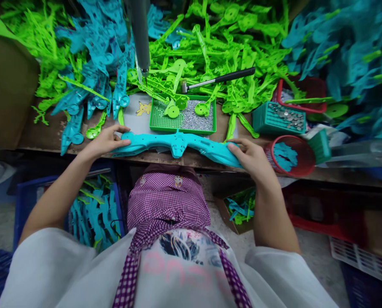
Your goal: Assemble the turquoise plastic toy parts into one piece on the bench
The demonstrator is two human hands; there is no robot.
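Readable text: almost none

On the white shirt (181,265), pink letters are seen below a dark print, but they are covered partly by the purple checked apron (168,205) and cannot be read surely. On the grey mat (139,117), only a yellow cartoon figure (143,108) is printed, without words.

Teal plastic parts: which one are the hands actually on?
The long teal bow-shaped part lying across the bench edge; left hand and right hand hold its ends. Other teal parts lie piled behind.

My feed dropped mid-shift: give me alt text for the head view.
Both hands hold a long turquoise plastic bow-shaped part flat on the workbench edge, left hand and right hand at its ends. Behind lie a green mesh tray, a black-handled hammer, and green plastic parts.
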